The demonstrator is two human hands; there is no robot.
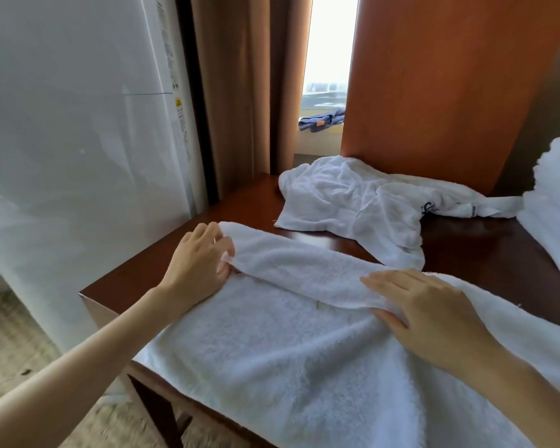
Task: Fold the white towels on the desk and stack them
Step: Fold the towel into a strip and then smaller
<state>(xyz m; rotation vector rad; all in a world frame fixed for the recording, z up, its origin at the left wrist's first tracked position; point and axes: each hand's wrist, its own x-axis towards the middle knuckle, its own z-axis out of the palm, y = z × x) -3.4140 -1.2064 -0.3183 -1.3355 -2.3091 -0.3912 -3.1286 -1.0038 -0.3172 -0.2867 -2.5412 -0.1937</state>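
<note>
the spread towel point(272, 367) is plain white, with one small yellowish speck near its fold. the crumpled towel point(337, 195) behind it is white too, with dark blue print at one end. a third towel point(553, 227) at the right edge is white. the desk point(485, 250) is dark reddish brown. the curtain point(240, 92) is tan, and the panel point(434, 76) is warm orange-brown. the appliance point(62, 140) is white with a yellow label. the cloth point(320, 119) on the sill is blue with an orange tag. the carpet point(10, 334) is mottled beige.

Counter: dark brown wooden counter point(136, 276).
Lower centre: flat white terry towel point(272, 367), far edge folded over.
Upper right: crumpled white towel point(337, 202).
</note>
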